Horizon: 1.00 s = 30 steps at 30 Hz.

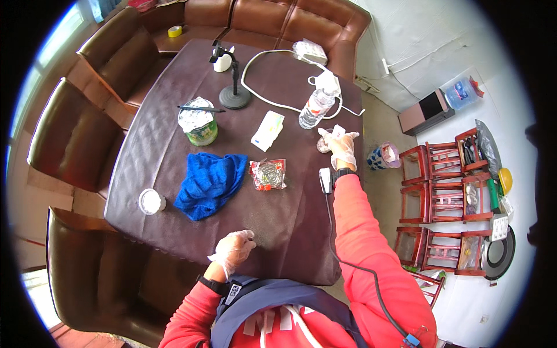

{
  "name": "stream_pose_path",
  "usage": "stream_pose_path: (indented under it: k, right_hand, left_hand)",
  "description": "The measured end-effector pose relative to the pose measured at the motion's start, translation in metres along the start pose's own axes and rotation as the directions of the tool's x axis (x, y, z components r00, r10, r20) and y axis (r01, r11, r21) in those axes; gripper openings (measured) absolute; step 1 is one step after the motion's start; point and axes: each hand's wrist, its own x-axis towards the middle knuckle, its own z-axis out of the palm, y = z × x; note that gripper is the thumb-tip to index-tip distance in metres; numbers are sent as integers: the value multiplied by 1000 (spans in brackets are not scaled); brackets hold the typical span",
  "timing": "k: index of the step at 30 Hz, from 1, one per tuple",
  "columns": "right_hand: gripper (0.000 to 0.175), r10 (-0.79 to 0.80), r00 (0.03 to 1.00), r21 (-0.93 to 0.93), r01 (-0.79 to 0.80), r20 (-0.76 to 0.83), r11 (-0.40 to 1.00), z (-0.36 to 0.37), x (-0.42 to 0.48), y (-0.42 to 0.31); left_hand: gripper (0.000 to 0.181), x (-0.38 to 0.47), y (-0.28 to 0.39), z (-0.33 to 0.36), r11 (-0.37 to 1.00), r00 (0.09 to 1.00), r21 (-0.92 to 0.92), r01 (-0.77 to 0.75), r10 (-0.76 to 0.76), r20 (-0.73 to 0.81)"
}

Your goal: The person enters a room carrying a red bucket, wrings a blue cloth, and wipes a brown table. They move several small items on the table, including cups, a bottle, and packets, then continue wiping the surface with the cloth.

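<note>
My right hand (343, 147), in a clear plastic glove, is at the table's right side with its fingers around a small white object (338, 131). A small clear item (323, 145) lies against its left side, partly covered. Just beyond stands a water bottle (315, 108). My left hand (234, 249), also gloved, is loosely curled at the near table edge; nothing shows in it. Ahead of it lie a clear and red packet with a coiled metallic item (267, 175) and a crumpled blue cloth (210, 184). A folded paper (267, 130) lies farther off.
On the brown-covered table (287, 226) are a green tub (202, 130) with a pen (201, 108) across it, a black stand (235, 96), a white cup (152, 202) and a looped white cable (270, 103). Brown chairs (74, 135) line the left; a bin (383, 156) stands right.
</note>
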Motion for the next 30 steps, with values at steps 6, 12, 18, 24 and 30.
stream_pose_path:
  k: [6, 12, 18, 24, 30]
  right_hand:
    - [51, -66, 981, 307, 6, 184, 952, 27, 23, 20]
    - [30, -260, 964, -227, 266, 55, 937, -7, -33, -26]
    - [26, -595, 593, 288, 533, 543, 795, 10, -107, -83]
    - [40, -551, 626, 189, 549, 551, 814, 111, -136, -103]
    - [70, -374, 766, -113, 497, 522, 861, 168, -151, -127]
  left_hand:
    - [28, 2, 8, 2, 996, 996, 76, 40, -45, 76]
    - [27, 3, 2, -21, 992, 992, -26, 121, -122, -28]
    - [45, 19, -9, -47, 991, 978, 44, 129, -119, -173]
    - [94, 72, -30, -80, 917, 891, 381, 118, 72, -448]
    - [89, 82, -46, -83, 911, 939, 382, 154, -14, -344]
